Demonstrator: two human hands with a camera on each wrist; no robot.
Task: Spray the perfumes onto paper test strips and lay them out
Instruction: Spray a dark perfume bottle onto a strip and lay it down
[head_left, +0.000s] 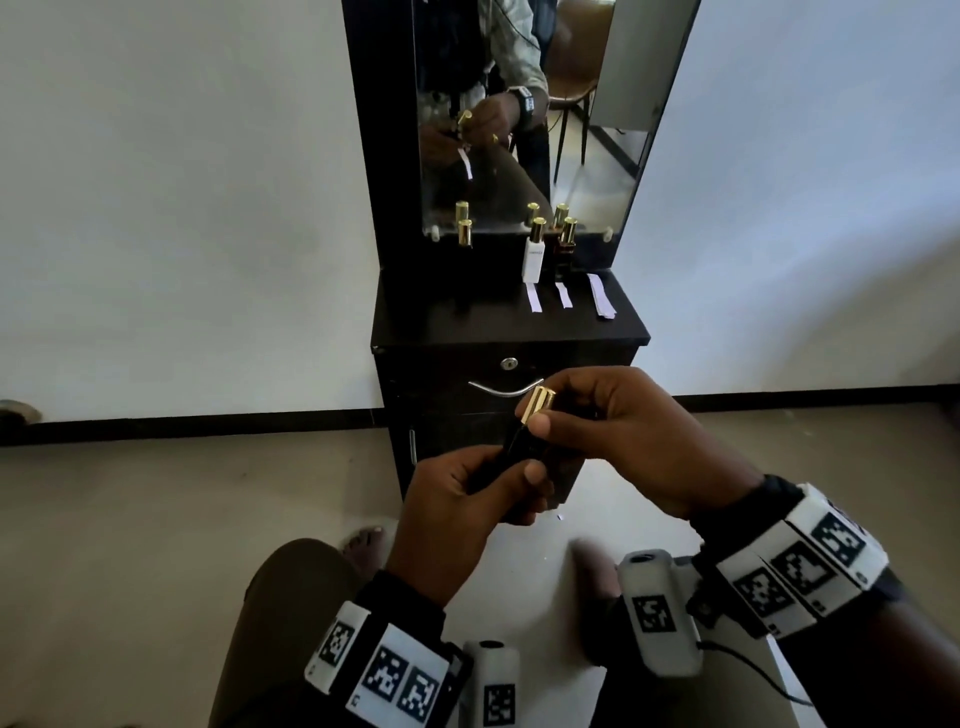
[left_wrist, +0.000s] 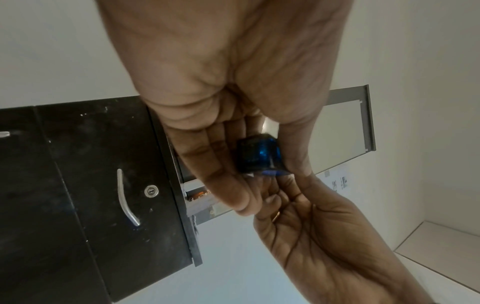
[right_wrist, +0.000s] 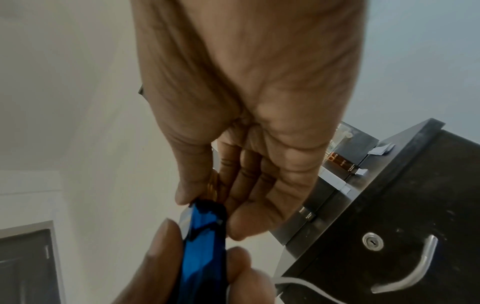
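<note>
A dark blue perfume bottle (head_left: 511, 449) is held tilted in front of the black dresser (head_left: 509, 322). My left hand (head_left: 493, 491) grips its body; its square base (left_wrist: 259, 154) shows in the left wrist view. My right hand (head_left: 558, 410) pinches the gold cap (head_left: 535, 404) at the bottle's top between thumb and fingers. The right wrist view shows the blue bottle (right_wrist: 202, 236) under my right fingers (right_wrist: 246, 216). Three white paper strips (head_left: 534, 299), (head_left: 562, 294), (head_left: 600, 296) lie on the dresser top. In the mirror, a white strip hangs below the reflected hands.
A white bottle (head_left: 534, 254), a brown bottle (head_left: 566, 244) and a dark bottle (head_left: 464, 234), all gold-capped, stand at the mirror's foot (head_left: 519, 156). The drawer has a metal handle (head_left: 498, 389) and lock. Legs and bare feet are on the floor below my hands.
</note>
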